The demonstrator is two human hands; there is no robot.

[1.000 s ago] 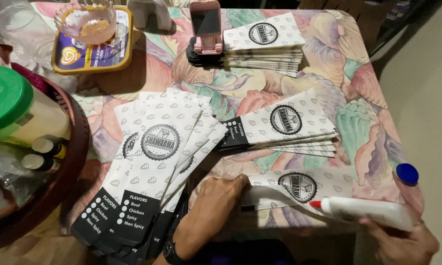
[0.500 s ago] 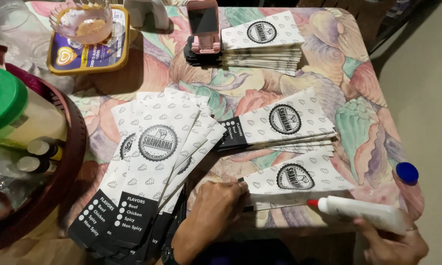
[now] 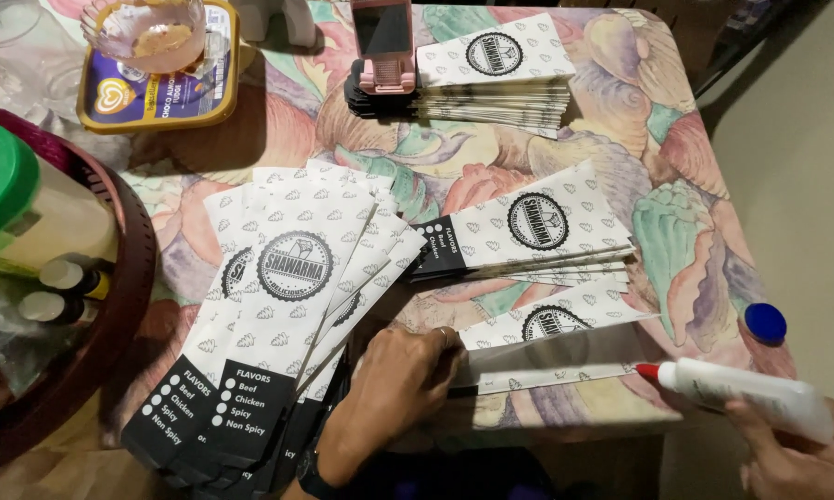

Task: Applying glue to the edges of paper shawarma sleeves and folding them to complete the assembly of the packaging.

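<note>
Left hand flat, palm down, fingers loosely spread, pinning the near end of an unfolded white paper bag at the table's front edge, not gripping anything. Right hand closed around a white glue bottle, red nozzle at the far end of the bag's long flap (touching or just above, cannot tell). Blue cap lying apart on the tablecloth, just beyond the bottle. Fanned spread of printed bags left of the left hand, black ends toward the viewer. Smaller pile of bags just behind the held bag, overlapping it. Neat stack of bags at the far edge, pink phone propped beside it. Yellow-rimmed tub holding a glass bowl at far left. Dark round basket at left edge, green-lidded jar and small bottles inside.
</note>
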